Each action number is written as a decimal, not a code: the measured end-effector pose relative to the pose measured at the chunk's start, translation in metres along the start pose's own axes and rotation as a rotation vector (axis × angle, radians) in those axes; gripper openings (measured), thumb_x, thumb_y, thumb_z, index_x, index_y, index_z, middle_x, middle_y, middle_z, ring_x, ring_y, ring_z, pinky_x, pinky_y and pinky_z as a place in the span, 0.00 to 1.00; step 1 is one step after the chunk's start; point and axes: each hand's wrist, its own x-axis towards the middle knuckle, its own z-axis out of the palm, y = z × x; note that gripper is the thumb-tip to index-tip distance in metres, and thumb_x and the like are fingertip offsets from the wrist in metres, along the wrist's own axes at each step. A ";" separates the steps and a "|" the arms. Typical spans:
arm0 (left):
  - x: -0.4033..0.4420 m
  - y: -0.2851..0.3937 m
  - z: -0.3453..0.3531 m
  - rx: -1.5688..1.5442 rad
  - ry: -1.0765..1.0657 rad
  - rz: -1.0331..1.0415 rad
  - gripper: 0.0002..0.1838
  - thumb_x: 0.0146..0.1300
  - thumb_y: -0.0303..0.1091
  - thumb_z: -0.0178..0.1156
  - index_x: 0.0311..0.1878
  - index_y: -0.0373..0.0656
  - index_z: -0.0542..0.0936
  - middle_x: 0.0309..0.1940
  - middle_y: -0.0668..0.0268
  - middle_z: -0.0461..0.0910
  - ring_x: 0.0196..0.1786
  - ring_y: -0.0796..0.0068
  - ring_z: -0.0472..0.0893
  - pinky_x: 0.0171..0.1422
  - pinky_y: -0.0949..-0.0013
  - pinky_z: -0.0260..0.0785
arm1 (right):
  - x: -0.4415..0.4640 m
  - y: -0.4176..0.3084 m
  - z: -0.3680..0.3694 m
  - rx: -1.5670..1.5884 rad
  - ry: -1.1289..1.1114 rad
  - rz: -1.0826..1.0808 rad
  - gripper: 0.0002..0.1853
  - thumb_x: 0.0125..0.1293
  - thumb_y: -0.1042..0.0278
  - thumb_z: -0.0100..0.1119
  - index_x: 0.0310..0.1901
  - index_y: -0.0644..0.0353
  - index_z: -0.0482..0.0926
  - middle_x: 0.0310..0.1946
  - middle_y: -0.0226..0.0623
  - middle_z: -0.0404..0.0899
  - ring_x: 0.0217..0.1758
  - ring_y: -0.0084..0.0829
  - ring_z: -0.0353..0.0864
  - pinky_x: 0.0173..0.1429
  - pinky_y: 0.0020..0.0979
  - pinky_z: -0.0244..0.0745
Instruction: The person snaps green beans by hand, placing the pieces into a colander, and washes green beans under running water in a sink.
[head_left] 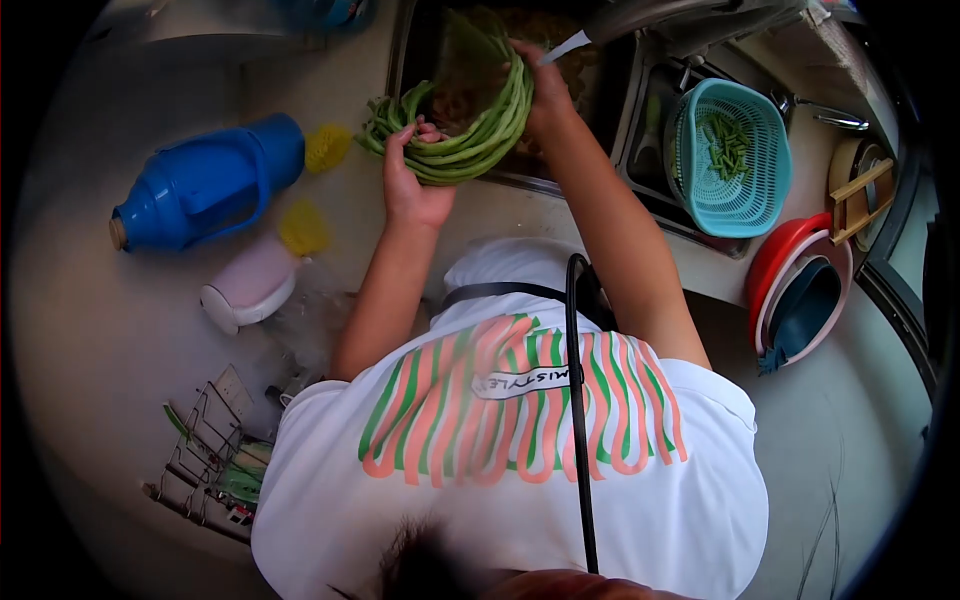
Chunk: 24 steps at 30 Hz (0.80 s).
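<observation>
**Both hands hold a loop of long beans at the sink**

The left hand is curled round the near left side of the beans, thumb up and fingertips showing inside the loop. The right hand has the bundle at its far right side; its fingers are mostly hidden, so how tightly they close cannot be told. Between the two hands the beans bend in a thick green curve, bulging toward the person, with loose ends bunched just left of the left hand.

The bundle hangs over the near edge of the sink. Brownish matter shows down inside, too dim to name. To the right, a blue basket sits tilted over a second basin, with short green pieces lying in its bottom. Beyond its near right corner, a red bowl has a paler bowl and a dark blue one nested in it.

On the left, a blue flask is near a yellow scrubber. A second yellow piece touches or overlaps a pink jug; which, cannot be told. Lower left is a wire rack. A black cable runs down over the person's white shirt.
</observation>
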 end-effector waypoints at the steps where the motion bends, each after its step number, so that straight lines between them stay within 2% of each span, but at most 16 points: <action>1: 0.001 -0.002 -0.001 -0.022 -0.036 -0.027 0.11 0.65 0.32 0.60 0.48 0.41 0.75 0.35 0.71 0.77 0.40 0.77 0.78 0.58 0.69 0.71 | 0.009 -0.006 -0.009 0.026 -0.090 0.028 0.19 0.65 0.53 0.66 0.52 0.53 0.77 0.31 0.34 0.79 0.29 0.34 0.79 0.35 0.43 0.78; 2: 0.003 -0.006 -0.001 -0.009 -0.012 -0.023 0.11 0.65 0.32 0.60 0.49 0.41 0.75 0.36 0.71 0.77 0.41 0.77 0.78 0.59 0.69 0.72 | 0.018 -0.012 -0.018 0.052 -0.181 0.057 0.22 0.65 0.51 0.66 0.54 0.54 0.76 0.31 0.34 0.78 0.29 0.34 0.78 0.35 0.42 0.78; 3: 0.005 -0.012 0.001 0.005 0.012 -0.021 0.12 0.65 0.32 0.60 0.50 0.42 0.75 0.37 0.71 0.78 0.42 0.76 0.79 0.60 0.68 0.72 | 0.009 -0.016 -0.015 -0.024 -0.135 -0.040 0.25 0.65 0.48 0.65 0.60 0.51 0.75 0.30 0.34 0.77 0.29 0.33 0.77 0.34 0.42 0.77; 4: 0.007 -0.017 0.003 0.018 0.035 -0.019 0.12 0.65 0.32 0.61 0.50 0.42 0.76 0.38 0.70 0.79 0.43 0.75 0.79 0.61 0.67 0.72 | 0.017 -0.027 -0.022 -0.075 -0.174 0.015 0.26 0.68 0.47 0.61 0.64 0.47 0.75 0.30 0.34 0.77 0.29 0.33 0.77 0.34 0.42 0.77; 5: 0.013 -0.022 -0.003 0.048 0.043 -0.036 0.15 0.63 0.32 0.62 0.52 0.46 0.76 0.41 0.69 0.79 0.45 0.71 0.79 0.62 0.61 0.73 | 0.022 -0.035 -0.032 -0.075 -0.222 0.013 0.25 0.69 0.48 0.60 0.65 0.46 0.75 0.30 0.35 0.77 0.30 0.33 0.77 0.35 0.42 0.78; 7: 0.020 -0.034 -0.009 0.205 -0.022 0.001 0.18 0.64 0.30 0.62 0.57 0.45 0.76 0.44 0.65 0.80 0.49 0.68 0.81 0.61 0.58 0.74 | 0.019 -0.049 -0.037 -0.096 -0.243 -0.016 0.24 0.72 0.50 0.58 0.66 0.45 0.75 0.30 0.36 0.78 0.31 0.33 0.79 0.36 0.42 0.79; 8: 0.022 -0.037 -0.009 0.268 -0.033 0.002 0.18 0.64 0.29 0.63 0.57 0.43 0.76 0.45 0.64 0.81 0.50 0.66 0.82 0.59 0.57 0.75 | 0.010 -0.058 -0.041 -0.225 -0.139 -0.034 0.23 0.72 0.52 0.59 0.66 0.48 0.74 0.36 0.38 0.81 0.35 0.34 0.82 0.39 0.41 0.81; 10: 0.040 -0.037 -0.014 0.433 0.002 -0.001 0.17 0.65 0.28 0.62 0.57 0.41 0.77 0.44 0.62 0.82 0.50 0.64 0.83 0.59 0.58 0.77 | 0.008 -0.055 -0.066 -0.347 -0.296 -0.171 0.24 0.72 0.52 0.61 0.65 0.51 0.74 0.44 0.40 0.83 0.42 0.36 0.84 0.47 0.41 0.82; 11: 0.053 -0.038 -0.020 0.516 0.025 -0.007 0.17 0.65 0.27 0.62 0.57 0.40 0.77 0.44 0.62 0.82 0.50 0.63 0.83 0.60 0.58 0.77 | 0.014 -0.051 -0.072 -0.382 -0.174 -0.061 0.24 0.72 0.53 0.62 0.65 0.52 0.74 0.48 0.40 0.83 0.46 0.38 0.83 0.51 0.42 0.82; 12: 0.074 -0.041 -0.032 0.629 0.042 0.068 0.15 0.65 0.24 0.61 0.54 0.37 0.79 0.45 0.59 0.83 0.49 0.63 0.84 0.55 0.58 0.79 | 0.020 -0.048 -0.076 -0.417 -0.055 0.044 0.24 0.71 0.54 0.63 0.64 0.53 0.74 0.52 0.40 0.82 0.51 0.40 0.83 0.54 0.42 0.81; 13: 0.100 -0.041 -0.050 0.735 0.061 0.042 0.16 0.63 0.26 0.63 0.54 0.35 0.79 0.46 0.58 0.84 0.49 0.62 0.84 0.54 0.59 0.79 | 0.021 -0.043 -0.082 -0.594 0.116 0.155 0.23 0.70 0.57 0.64 0.64 0.53 0.74 0.55 0.40 0.81 0.56 0.41 0.81 0.59 0.44 0.80; 14: 0.119 -0.039 -0.065 0.840 0.082 0.016 0.17 0.62 0.28 0.65 0.53 0.33 0.80 0.47 0.57 0.84 0.49 0.61 0.85 0.54 0.59 0.78 | 0.022 -0.030 -0.091 -0.695 0.202 0.142 0.28 0.70 0.54 0.65 0.67 0.55 0.73 0.63 0.41 0.77 0.65 0.43 0.76 0.64 0.47 0.75; 16: 0.135 -0.033 -0.070 1.043 0.177 -0.090 0.20 0.59 0.32 0.69 0.52 0.33 0.80 0.47 0.56 0.84 0.51 0.61 0.84 0.55 0.59 0.76 | 0.034 -0.002 -0.125 -0.732 0.151 0.219 0.30 0.68 0.57 0.67 0.69 0.55 0.71 0.63 0.41 0.77 0.64 0.42 0.77 0.64 0.52 0.74; 17: 0.139 -0.033 -0.071 1.145 0.224 -0.145 0.22 0.57 0.34 0.71 0.52 0.32 0.80 0.48 0.55 0.84 0.52 0.60 0.83 0.56 0.60 0.75 | 0.037 0.007 -0.135 -0.775 0.167 0.187 0.30 0.68 0.58 0.67 0.69 0.55 0.71 0.63 0.41 0.77 0.63 0.42 0.77 0.62 0.53 0.75; 22: 0.135 -0.036 -0.061 1.203 0.260 -0.100 0.29 0.53 0.40 0.75 0.54 0.32 0.80 0.53 0.54 0.82 0.58 0.61 0.80 0.60 0.59 0.71 | 0.056 0.034 -0.166 -0.851 0.231 0.152 0.33 0.66 0.58 0.69 0.70 0.53 0.69 0.61 0.40 0.78 0.58 0.43 0.79 0.52 0.54 0.79; 24: 0.139 -0.037 -0.061 1.189 0.229 -0.076 0.30 0.55 0.40 0.74 0.57 0.33 0.79 0.55 0.55 0.81 0.60 0.62 0.79 0.62 0.59 0.70 | 0.058 0.035 -0.169 -0.959 0.262 -0.087 0.31 0.66 0.58 0.68 0.69 0.55 0.71 0.59 0.43 0.80 0.56 0.47 0.81 0.51 0.53 0.79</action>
